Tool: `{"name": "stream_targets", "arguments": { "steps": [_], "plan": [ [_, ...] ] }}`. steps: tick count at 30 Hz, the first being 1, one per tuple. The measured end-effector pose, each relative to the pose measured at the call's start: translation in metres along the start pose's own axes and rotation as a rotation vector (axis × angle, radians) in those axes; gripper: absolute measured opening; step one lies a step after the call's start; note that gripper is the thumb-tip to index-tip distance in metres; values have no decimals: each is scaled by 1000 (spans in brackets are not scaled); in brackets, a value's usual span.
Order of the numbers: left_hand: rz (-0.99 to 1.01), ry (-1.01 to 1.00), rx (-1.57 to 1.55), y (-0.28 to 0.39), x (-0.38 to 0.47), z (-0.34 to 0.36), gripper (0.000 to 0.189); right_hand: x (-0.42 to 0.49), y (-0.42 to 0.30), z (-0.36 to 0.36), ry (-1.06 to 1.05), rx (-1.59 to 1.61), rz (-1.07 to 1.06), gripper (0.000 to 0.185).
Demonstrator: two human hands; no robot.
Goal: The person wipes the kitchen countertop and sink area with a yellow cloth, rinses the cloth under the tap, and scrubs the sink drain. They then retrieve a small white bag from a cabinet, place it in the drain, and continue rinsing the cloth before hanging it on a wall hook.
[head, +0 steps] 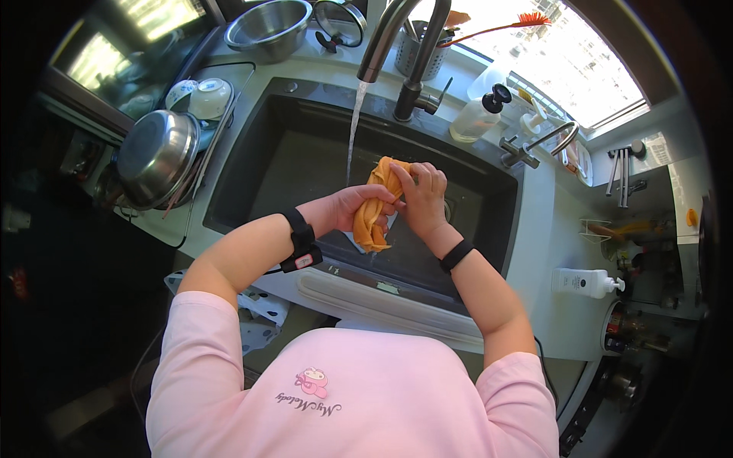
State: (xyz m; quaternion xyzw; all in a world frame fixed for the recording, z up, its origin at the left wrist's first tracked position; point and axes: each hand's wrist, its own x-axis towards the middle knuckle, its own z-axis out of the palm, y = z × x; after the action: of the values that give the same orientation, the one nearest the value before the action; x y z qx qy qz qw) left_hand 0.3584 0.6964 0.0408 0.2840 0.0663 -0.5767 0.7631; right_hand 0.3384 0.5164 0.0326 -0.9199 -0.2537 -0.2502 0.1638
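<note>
A wet orange cloth, bunched and twisted, is held over the dark kitchen sink. My left hand grips its middle, with the thumb across the front. On the cloth's upper end, my right hand has its fingers closed, close beside the left. Something pale shows below the cloth, partly hidden by it. Water runs from the dark metal faucet into the basin, falling just left of the cloth.
Behind the basin stand a clear pump bottle and a perforated utensil holder. A small second tap rises at the right. Left of the sink, a rack holds an upturned steel basin and white bowls. A white pump bottle is on the right counter.
</note>
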Motion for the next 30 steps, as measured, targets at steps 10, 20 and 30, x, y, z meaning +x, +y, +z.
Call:
{"name": "stream_targets", "arguments": {
  "steps": [10,20,30],
  "plan": [
    [-374,-55,361,-5,-4,16,32,11,-2,-34,-212,289,-313,35],
    [59,313,2089,13,-1,11,43,2,2,-4,-858,182,197,27],
    [528,411,2323,3,-2,-33,19,0,-17,5,-1173,1287,1164,24]
  ]
}}
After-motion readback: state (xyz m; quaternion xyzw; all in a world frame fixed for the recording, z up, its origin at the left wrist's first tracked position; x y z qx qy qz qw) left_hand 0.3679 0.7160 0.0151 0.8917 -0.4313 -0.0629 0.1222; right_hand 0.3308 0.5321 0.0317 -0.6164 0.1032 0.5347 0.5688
